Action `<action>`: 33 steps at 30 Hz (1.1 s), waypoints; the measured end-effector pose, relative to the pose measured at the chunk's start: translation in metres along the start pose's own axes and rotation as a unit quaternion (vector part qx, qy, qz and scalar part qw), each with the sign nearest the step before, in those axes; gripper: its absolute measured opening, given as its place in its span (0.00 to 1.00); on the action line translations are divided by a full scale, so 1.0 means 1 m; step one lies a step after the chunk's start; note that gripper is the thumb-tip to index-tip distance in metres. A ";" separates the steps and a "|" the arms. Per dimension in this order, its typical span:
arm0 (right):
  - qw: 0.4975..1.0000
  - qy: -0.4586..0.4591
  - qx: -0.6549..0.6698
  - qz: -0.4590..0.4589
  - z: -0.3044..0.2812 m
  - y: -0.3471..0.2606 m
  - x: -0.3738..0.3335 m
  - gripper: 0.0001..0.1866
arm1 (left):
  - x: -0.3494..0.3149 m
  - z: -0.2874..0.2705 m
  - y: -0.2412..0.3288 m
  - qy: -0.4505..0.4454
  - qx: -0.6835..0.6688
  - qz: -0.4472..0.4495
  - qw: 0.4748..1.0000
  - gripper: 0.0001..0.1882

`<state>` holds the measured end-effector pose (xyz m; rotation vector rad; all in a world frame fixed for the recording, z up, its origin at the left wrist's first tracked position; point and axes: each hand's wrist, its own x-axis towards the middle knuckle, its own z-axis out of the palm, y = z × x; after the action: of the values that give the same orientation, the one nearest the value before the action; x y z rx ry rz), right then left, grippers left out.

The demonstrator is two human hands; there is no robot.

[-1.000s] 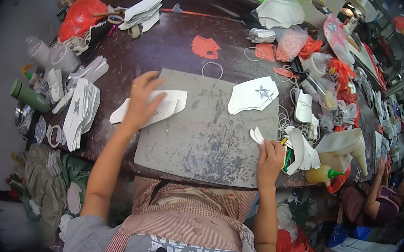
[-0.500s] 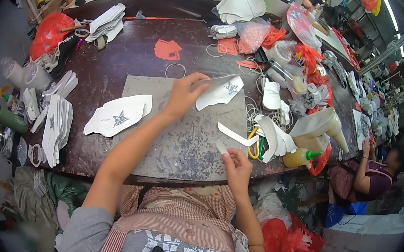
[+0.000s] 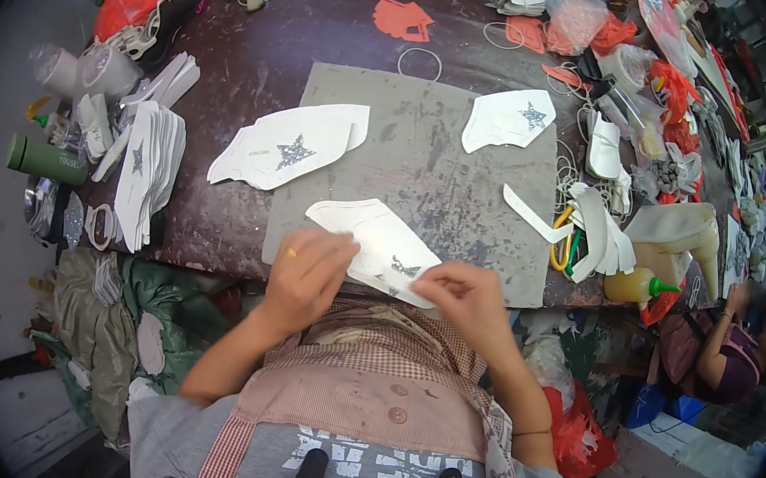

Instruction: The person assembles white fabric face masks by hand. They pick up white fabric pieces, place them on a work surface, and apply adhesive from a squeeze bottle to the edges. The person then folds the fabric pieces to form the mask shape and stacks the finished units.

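Observation:
Close to my body, a white shoe-upper piece (image 3: 363, 229) with a glittery star lies slanted over the near edge of the grey board (image 3: 410, 171). My left hand (image 3: 308, 276) is closed at its left edge, the fingertips slightly blurred. At its right end, beside the star, my right hand (image 3: 470, 301) pinches the edge between thumb and fingers. A similar star piece (image 3: 508, 121) lies flat at the board's far right corner. Overlapping white star pieces (image 3: 294, 146) rest across its left side. A bent white strip (image 3: 535, 215) lies near the right edge.
Stacked white pieces (image 3: 146, 179) and a green bottle (image 3: 47, 159) stand at left. To the right are yellow-handled scissors (image 3: 560, 250), white curved strips (image 3: 602, 236), a yellow glue bottle (image 3: 637, 285) and a plastic container (image 3: 677, 230). Another person (image 3: 720, 348) sits at far right.
My left hand has come down toward my body with the white piece from the far right of the board. My right hand now grips this piece; the small pale strip it held no longer shows.

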<state>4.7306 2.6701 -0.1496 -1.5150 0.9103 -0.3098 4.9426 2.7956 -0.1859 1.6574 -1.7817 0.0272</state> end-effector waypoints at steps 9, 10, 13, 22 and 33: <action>0.998 0.063 0.026 -0.004 -0.011 -0.017 0.017 0.06 | -0.009 0.021 0.004 -0.046 0.006 -0.018 0.999 0.22; 0.996 0.079 0.038 -0.010 -0.015 -0.018 0.016 0.06 | -0.006 0.025 0.007 -0.034 0.004 -0.037 0.999 0.22; 0.995 0.079 0.053 0.002 -0.018 -0.017 0.009 0.06 | -0.002 0.031 0.011 -0.007 -0.003 -0.074 0.997 0.24; 0.989 -0.106 -0.107 0.014 0.002 -0.004 0.043 0.07 | -0.032 0.010 0.002 -0.030 -0.009 -0.050 0.998 0.30; 0.973 -0.135 -0.181 0.051 0.002 -0.002 0.058 0.09 | -0.052 0.014 0.006 -0.016 -0.001 -0.047 0.999 0.28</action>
<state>4.7704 2.6312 -0.1661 -1.7842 0.8534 0.1459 4.9274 2.8354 -0.2195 1.7479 -1.7246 -0.0432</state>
